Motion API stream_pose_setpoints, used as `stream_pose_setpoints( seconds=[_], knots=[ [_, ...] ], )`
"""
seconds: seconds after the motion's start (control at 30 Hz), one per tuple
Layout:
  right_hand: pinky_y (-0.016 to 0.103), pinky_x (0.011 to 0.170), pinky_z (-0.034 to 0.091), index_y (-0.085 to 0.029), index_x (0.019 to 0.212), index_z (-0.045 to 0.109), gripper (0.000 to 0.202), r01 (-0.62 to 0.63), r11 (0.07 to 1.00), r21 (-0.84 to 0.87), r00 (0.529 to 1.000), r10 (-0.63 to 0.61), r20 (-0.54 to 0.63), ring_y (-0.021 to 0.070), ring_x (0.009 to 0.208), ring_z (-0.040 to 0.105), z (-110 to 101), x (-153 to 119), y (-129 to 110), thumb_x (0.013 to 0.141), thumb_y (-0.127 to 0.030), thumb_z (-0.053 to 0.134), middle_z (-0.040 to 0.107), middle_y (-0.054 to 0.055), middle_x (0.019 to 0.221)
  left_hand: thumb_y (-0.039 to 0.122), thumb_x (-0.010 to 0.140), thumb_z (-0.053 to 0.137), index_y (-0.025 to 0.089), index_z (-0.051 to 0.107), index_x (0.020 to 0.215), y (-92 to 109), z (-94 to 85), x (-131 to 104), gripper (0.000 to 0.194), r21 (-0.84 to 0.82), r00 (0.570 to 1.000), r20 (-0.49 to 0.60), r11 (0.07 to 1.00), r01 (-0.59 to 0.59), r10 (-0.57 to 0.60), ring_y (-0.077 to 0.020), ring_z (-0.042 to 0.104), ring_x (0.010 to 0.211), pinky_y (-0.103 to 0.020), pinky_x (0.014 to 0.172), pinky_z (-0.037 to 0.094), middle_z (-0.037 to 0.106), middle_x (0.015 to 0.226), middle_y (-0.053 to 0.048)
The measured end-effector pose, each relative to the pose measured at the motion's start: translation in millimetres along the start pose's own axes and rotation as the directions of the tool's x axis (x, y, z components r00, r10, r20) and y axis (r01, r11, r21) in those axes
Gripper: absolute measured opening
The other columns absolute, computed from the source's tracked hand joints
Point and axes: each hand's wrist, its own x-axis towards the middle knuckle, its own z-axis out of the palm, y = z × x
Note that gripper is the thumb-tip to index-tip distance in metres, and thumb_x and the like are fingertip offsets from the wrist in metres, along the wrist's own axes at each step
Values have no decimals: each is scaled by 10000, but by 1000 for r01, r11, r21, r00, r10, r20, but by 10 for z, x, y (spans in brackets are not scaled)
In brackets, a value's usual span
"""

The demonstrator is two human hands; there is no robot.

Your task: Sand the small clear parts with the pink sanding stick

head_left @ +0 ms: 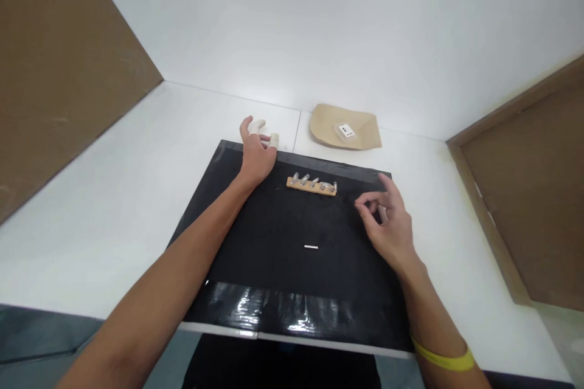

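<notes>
My left hand (pixel 258 155) rests at the back edge of the black mat (pixel 269 225), its fingers apart and holding nothing that I can see. Pale finger covers sit on its thumb and a finger. Over the mat's right side, my right hand (pixel 387 222) pinches thumb and index finger together; whatever may be between the tips is too small to make out. Between the hands lies a narrow wooden strip (pixel 312 187) carrying several small clear plastic pieces and shiny metal bits. A short silvery rod (pixel 311 247) lies closer to me on the mat.
Behind the mat, a brown paper piece (pixel 323 127) bears a small clear box (pixel 345 132) with a white label. The white table (pixel 114 194) meets a white back wall, with brown panels at left and right. A yellow band (pixel 447 358) circles my right forearm.
</notes>
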Motion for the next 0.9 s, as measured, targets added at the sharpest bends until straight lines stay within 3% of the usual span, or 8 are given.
stream_pose_setpoints(
  seconds=[0.13, 0.23, 0.37, 0.47, 0.53, 0.7, 0.9],
  knots=[
    [464, 954, 488, -300, 1519, 453, 545, 36, 999, 24, 999, -36, 9, 178, 747, 581, 77, -78, -55, 1009, -234, 633, 748, -16, 938, 252, 949, 685, 170, 576, 1303, -5, -5, -7, 379, 0, 999, -40, 1000, 11, -11, -149, 648, 928, -371, 914, 598, 317, 1666, -194],
    [507, 968, 508, -303, 1573, 390, 638, -19, 995, 99, 1000, 18, 18, 215, 854, 624, 138, -95, -53, 999, -271, 667, 749, 12, 994, 263, 956, 684, 170, 590, 1271, -4, -7, -6, 341, 26, 998, -64, 999, 19, -17, -157, 658, 951, -360, 893, 599, 317, 1664, -191],
    [534, 1021, 524, -297, 1607, 359, 684, 32, 996, 89, 999, -35, 30, 234, 980, 671, 149, -121, -64, 996, -276, 666, 744, 69, 1191, 303, 974, 687, 188, 587, 1300, -36, -16, 13, 360, -3, 999, -52, 1000, 2, -2, -194, 681, 1080, -328, 866, 593, 309, 1660, -174],
    [387, 796, 586, -289, 1531, 463, 588, 15, 996, 85, 1000, -16, 2, 177, 749, 634, 120, -124, -104, 986, -252, 677, 756, 18, 1015, 302, 986, 675, 186, 578, 1334, -55, -33, 26, 380, -3, 998, -57, 1000, 13, -13, -197, 681, 1091, -333, 884, 590, 284, 1672, -179],
    [316, 653, 548, -283, 1478, 512, 505, 18, 996, 83, 1000, -18, 4, 146, 628, 559, 99, -116, -133, 998, -222, 657, 725, -15, 906, 294, 987, 665, 184, 573, 1344, -57, -43, 31, 385, 8, 998, -55, 1000, 27, -26, -187, 672, 1049, -350, 906, 592, 284, 1681, -183],
    [339, 773, 566, -248, 1370, 605, 332, 167, 986, -9, 986, -167, 0, 186, 854, 630, 70, -77, -152, 1077, -167, 473, 625, 44, 966, 299, 978, 671, 201, 552, 1366, -60, -53, 50, 418, 22, 998, -49, 999, 32, -31, -205, 652, 1081, -359, 908, 588, 285, 1684, -168],
    [329, 733, 564, -245, 1189, 677, 210, 198, 980, -17, 980, -198, 1, 185, 825, 651, 66, -65, -181, 1086, -188, 502, 648, 42, 919, 290, 963, 679, 217, 529, 1379, -76, -48, 54, 448, 38, 999, -40, 999, 38, -36, -224, 661, 1102, -373, 894, 594, 238, 1702, -161]
  ],
)
